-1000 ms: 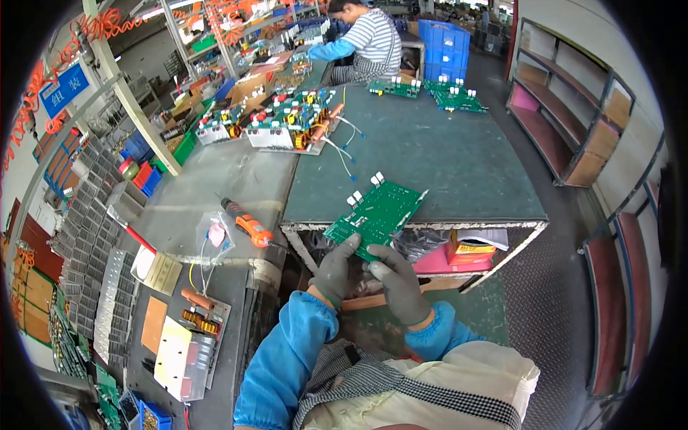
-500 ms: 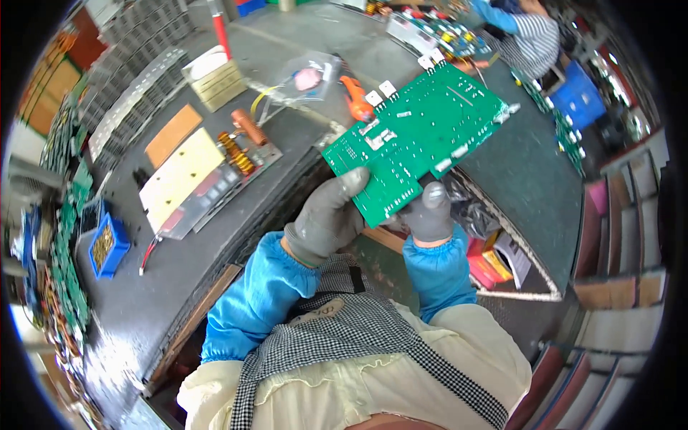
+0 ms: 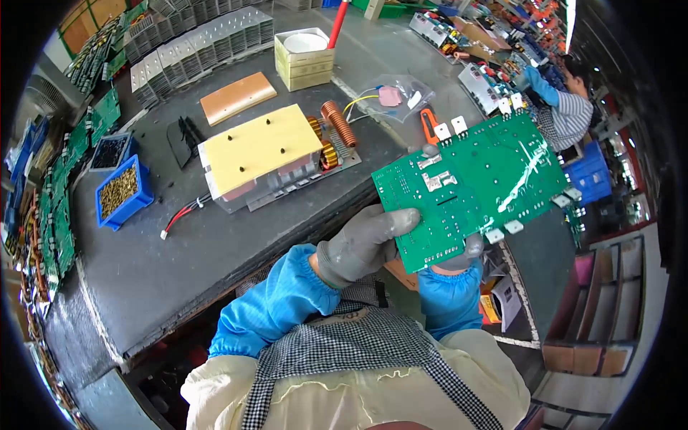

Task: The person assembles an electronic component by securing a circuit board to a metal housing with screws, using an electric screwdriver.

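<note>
A large green circuit board (image 3: 479,185) with white connectors along its edges is held up in front of me, above the edge of the dark workbench (image 3: 179,251). My left hand (image 3: 365,240), in a grey glove with a blue sleeve, grips its lower left edge. My right hand (image 3: 462,252) is mostly hidden behind the board's lower edge and holds it from below. On the bench to the left lies an assembly with a yellow top plate (image 3: 259,154) and copper coils (image 3: 337,123).
A blue bin of small brass parts (image 3: 122,192), a brown board (image 3: 236,97), a yellowish box (image 3: 304,59), rows of grey heat sinks (image 3: 193,43) and stacks of green boards (image 3: 54,215) are on the bench. Another person (image 3: 566,107) works at the far right.
My view has swung further left over the bench. The green board stays in both hands and now sits at the right of the picture, over the bench edge.
</note>
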The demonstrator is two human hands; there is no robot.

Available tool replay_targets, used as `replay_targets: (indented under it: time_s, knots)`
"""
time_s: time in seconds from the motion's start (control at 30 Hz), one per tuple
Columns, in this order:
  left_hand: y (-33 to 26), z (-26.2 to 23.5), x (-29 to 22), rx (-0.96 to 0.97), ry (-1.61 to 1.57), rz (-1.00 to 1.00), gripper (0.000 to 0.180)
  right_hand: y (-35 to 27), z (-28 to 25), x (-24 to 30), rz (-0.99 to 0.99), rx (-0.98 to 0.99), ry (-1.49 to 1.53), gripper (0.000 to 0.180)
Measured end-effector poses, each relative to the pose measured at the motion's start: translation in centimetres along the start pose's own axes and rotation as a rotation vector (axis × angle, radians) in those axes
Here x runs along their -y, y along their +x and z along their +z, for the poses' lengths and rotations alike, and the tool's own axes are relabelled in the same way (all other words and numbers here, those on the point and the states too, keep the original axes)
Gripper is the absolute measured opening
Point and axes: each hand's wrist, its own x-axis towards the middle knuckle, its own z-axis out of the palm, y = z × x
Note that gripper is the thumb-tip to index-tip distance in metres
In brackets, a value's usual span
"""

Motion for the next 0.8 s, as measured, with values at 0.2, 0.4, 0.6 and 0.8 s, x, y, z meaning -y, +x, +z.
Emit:
replay_targets:
  time_s: [0.2, 0.4, 0.6, 0.8]
  knots:
    - [0.5, 0.3, -1.3, 0.015, -0.221, 0.175, 0.065, 1.2, -0.9, 0.2, 0.08, -0.052, 0.516, 0.124]
    - [-6.2, -2.5, -5.7, -0.134, 0.253, -0.037, 0.066, 8.6, -2.6, 4.4, 0.128, 0.158, -0.281, 0.113]
    - [-16.6, -2.3, -13.7, -0.269, 0.676, 0.223, 0.066, 19.2, 2.0, 5.8, 0.141, 0.422, -1.102, 0.115]
    - [-18.2, -3.0, -21.4, -0.776, 1.33, 0.534, 0.105, 24.2, 5.7, 2.0, -0.094, 0.901, -1.491, 0.11]
